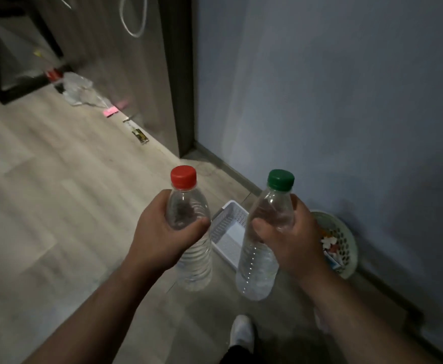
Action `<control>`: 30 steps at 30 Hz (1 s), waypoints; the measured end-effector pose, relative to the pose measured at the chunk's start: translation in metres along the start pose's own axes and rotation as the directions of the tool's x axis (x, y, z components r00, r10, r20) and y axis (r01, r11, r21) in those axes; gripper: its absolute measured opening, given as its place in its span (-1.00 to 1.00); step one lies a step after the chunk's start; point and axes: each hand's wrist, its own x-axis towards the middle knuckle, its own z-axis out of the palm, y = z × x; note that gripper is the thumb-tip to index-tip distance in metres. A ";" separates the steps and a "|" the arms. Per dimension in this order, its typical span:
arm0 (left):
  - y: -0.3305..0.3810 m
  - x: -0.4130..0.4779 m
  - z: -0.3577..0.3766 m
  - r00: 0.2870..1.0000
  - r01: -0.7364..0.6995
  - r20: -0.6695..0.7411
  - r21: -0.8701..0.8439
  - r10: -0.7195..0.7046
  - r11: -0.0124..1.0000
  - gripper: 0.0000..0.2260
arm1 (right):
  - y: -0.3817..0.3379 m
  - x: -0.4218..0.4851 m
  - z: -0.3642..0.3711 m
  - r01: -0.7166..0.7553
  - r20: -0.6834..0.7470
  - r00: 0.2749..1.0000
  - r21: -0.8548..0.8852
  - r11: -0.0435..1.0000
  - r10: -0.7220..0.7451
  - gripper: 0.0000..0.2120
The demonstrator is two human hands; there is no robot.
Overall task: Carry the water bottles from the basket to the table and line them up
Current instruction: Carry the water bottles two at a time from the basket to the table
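My left hand (160,232) grips a clear water bottle with a red cap (194,261) around its upper body, holding it upright above the floor. My right hand (291,237) grips a second clear bottle with a green cap (258,271), tilted slightly to the right. Behind and between the two bottles, a white perforated basket (228,229) sits on the floor by the wall; the bottles and my hands hide part of it. No table is in view.
A round green basket (346,240) with small items stands against the blue wall (346,101) at right. A dark door frame (181,74), a plastic bag (79,89) and scattered litter lie at upper left. My white shoe (241,329) is on the wood floor.
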 end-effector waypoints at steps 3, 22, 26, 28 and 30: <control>0.071 -0.036 -0.054 1.000 -0.025 -0.012 0.034 0.025 0.999 -0.60 | -0.087 -0.028 -0.011 0.004 -0.001 1.000 0.019 1.000 -0.004 -0.63; 0.293 -0.210 -0.220 0.899 -0.169 -0.400 0.066 0.181 0.983 -0.62 | -0.366 -0.123 -0.016 0.273 0.187 0.941 0.078 0.959 -0.283 -0.62; 0.296 -0.222 -0.221 0.856 -0.148 -0.492 0.063 0.160 0.987 -0.58 | -0.372 -0.108 -0.020 0.311 0.250 0.908 0.138 0.940 -0.337 -0.58; 0.294 -0.228 -0.219 0.841 -0.132 -0.521 0.063 0.146 0.989 -0.58 | -0.373 -0.102 -0.019 0.311 0.296 0.888 0.172 0.935 -0.350 -0.57; 0.291 -0.233 -0.219 0.816 -0.115 -0.563 0.063 0.130 0.991 -0.59 | -0.374 -0.095 -0.014 0.302 0.351 0.868 0.188 0.935 -0.351 -0.59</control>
